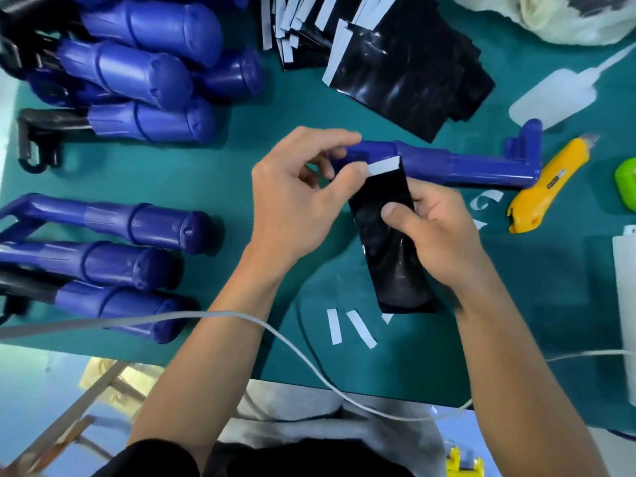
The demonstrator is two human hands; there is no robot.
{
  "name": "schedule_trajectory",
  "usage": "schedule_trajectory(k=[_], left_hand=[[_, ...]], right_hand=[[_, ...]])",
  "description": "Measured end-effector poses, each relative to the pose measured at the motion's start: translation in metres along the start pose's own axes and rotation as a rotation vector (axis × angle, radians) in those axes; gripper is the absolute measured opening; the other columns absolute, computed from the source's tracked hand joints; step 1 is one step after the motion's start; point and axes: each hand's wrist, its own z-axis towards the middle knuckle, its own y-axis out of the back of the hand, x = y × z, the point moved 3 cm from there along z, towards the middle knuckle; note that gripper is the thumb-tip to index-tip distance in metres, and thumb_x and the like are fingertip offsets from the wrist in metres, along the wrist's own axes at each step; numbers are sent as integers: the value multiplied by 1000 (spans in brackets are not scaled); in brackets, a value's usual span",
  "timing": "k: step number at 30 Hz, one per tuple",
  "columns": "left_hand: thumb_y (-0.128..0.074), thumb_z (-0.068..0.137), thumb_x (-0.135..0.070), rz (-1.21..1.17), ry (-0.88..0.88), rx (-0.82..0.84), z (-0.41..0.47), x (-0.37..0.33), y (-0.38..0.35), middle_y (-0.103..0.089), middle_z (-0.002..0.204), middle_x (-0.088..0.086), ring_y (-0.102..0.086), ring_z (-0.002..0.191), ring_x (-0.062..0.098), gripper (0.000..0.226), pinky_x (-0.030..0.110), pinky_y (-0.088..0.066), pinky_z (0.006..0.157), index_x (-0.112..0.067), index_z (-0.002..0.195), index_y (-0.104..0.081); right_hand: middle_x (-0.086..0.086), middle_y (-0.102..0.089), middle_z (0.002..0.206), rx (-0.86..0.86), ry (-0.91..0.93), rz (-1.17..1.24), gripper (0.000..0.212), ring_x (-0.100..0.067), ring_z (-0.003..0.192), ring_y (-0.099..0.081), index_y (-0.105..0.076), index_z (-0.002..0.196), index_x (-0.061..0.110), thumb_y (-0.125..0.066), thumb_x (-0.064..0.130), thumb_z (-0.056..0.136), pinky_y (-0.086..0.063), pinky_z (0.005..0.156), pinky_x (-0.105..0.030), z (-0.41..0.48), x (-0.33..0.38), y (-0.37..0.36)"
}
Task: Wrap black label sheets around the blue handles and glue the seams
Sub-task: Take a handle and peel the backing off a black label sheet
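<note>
My right hand [437, 232] grips a black label sheet [389, 249], thumb pressed on its glossy face, above the green table. My left hand [296, 197] pinches the white backing strip [383, 165] at the sheet's top edge. Behind both hands a blue handle [457, 161] lies across the table, its left end hidden by my left fingers. A fanned stack of black label sheets [406, 74] with white strips lies at the back. A translucent glue bottle [554, 98] lies to the right of the stack.
Piles of blue handles lie at the back left [144, 63] and front left [113, 253]. A yellow utility knife [540, 187] lies right of the handle. Peeled white strips [347, 327] litter the table's near edge. A white cable [292, 346] crosses my left forearm.
</note>
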Motion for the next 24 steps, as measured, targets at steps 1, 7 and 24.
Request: schedule_trajectory(k=[1, 7, 24], left_hand=[[-80, 84, -16, -18, 16, 42, 0, 0, -2, -72, 89, -11, -63, 71, 11, 24, 27, -48, 66, -31, 102, -76], [-82, 85, -8, 27, 69, 125, -3, 1, -8, -78, 89, -15, -71, 84, 1, 16, 16, -49, 82, -22, 93, -83], [-82, 89, -12, 278, -308, 50, -12, 2, -19, -78, 92, -1, -72, 84, 13, 6, 34, -59, 74, -9, 95, -84]], right_hand=[[4, -80, 99, 34, 2, 0, 34, -9, 92, -73, -80, 106, 34, -61, 7, 95, -56, 81, -25, 0, -1, -2], [-30, -60, 73, -169, -10, -35, 24, -28, 61, -48, -70, 91, 5, -64, 28, 90, -44, 58, -50, 2, -13, -8], [-8, -50, 65, -244, 205, -319, 18, -32, 62, -44, -59, 76, 9, -57, 3, 93, -42, 56, -46, 2, -10, -8]])
